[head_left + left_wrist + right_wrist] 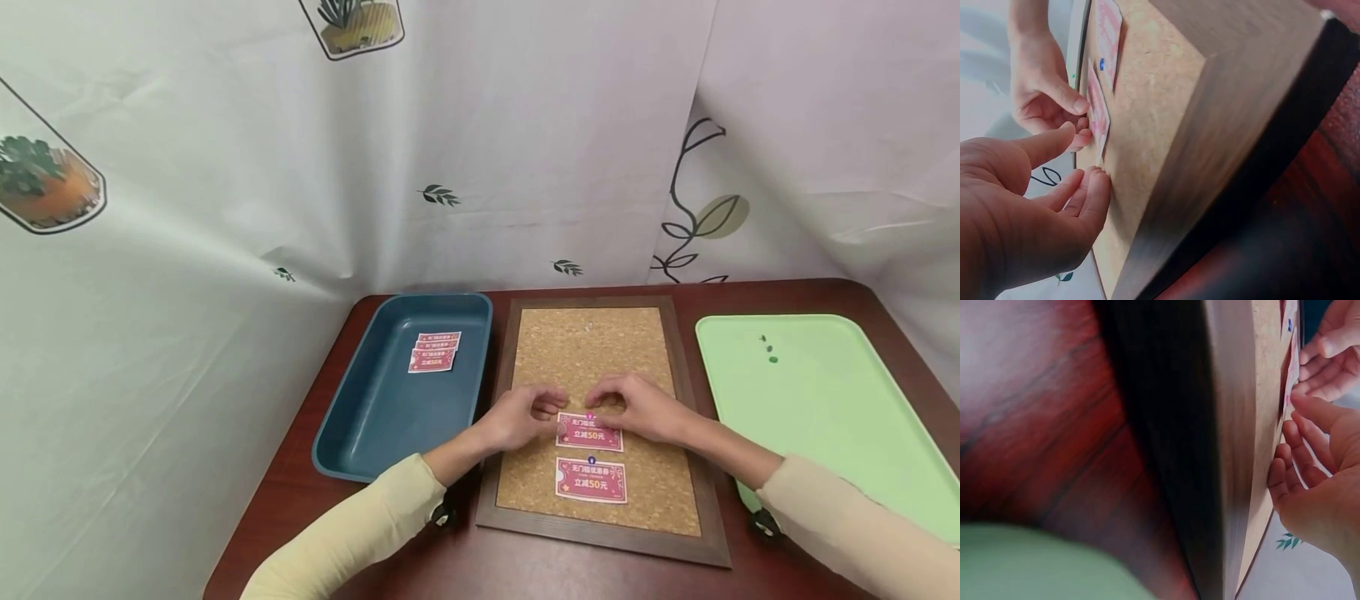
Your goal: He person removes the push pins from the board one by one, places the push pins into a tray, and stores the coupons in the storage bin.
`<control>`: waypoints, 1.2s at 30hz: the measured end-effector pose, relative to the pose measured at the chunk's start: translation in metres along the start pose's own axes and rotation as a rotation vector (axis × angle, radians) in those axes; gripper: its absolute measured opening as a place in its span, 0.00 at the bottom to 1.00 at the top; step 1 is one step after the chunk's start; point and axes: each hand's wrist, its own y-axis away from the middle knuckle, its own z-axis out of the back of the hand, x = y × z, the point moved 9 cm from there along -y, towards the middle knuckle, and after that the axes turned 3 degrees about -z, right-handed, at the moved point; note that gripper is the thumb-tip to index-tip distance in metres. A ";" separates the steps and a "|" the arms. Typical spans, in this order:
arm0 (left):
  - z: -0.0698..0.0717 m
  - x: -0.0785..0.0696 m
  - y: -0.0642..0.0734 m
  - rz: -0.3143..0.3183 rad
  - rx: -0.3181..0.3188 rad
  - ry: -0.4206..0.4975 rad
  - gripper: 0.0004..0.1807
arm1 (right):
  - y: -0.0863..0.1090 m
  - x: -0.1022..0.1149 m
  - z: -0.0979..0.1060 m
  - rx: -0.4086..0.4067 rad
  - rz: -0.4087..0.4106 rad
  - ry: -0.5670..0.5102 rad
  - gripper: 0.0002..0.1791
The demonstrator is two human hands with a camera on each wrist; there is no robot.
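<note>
A cork board [585, 354] with a brown wooden frame lies on the table. Two pink coupons are on it, one above the other. The lower coupon [581, 483] has a blue pushpin [592, 460] at its top edge, and the upper coupon [581, 435] a pink pushpin [590, 416]. My left hand [521, 417] is at the upper coupon's left edge, its fingertips low over the cork and the thumb apart from them. From the right, my right hand [643, 408] reaches in, thumb at that coupon and fingers loosely bent near the cork. Neither hand visibly grasps anything.
Left of the board, a dark blue tray [360, 392] holds several overlapping coupons [432, 359]. On the right, a light green tray [817, 408] carries a few small green pushpins [772, 359]. A small clear object [588, 326] sits near the board's top. White patterned cloth hangs behind.
</note>
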 end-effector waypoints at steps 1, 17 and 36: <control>-0.001 0.001 0.000 -0.002 -0.005 -0.002 0.22 | -0.001 0.000 0.000 -0.002 0.002 -0.002 0.09; -0.008 -0.002 -0.010 -0.073 -0.038 -0.109 0.13 | -0.006 -0.003 -0.004 0.003 -0.038 -0.026 0.07; -0.007 -0.007 -0.012 -0.091 -0.041 -0.272 0.11 | -0.010 -0.003 -0.006 0.020 -0.035 -0.023 0.08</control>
